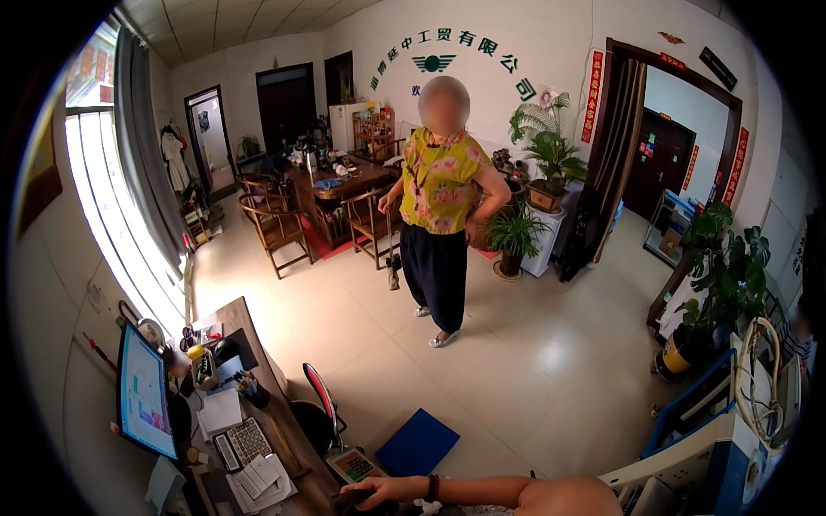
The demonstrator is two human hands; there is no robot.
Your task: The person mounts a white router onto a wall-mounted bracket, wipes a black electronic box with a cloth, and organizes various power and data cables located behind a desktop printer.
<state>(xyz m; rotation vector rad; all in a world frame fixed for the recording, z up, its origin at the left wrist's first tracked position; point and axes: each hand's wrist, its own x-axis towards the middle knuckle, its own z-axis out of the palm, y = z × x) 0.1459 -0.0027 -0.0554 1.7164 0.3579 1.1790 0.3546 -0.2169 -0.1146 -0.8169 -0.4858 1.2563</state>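
Observation:
My right hand (379, 492) reaches in from the lower right, the forearm lying across the lower edge, with a dark beaded bracelet (433, 488) on the wrist. Its fingers curl over a dark object (351, 499) that the lower edge partly cuts off; its kind is unclear. Just beyond the hand sits a grey device with a green and red keypad (354, 465), next to a blue flat folder or board (418, 442). My left hand is out of the picture.
On the left, a wooden desk (274, 378) bears a monitor (144, 391), a calculator (243, 443) and papers. A black-and-red chair (320, 397) stands beside it. Another person (443, 189) stands ahead on the tiled floor. Behind are a wooden table (331, 185), chairs and potted plants (516, 236).

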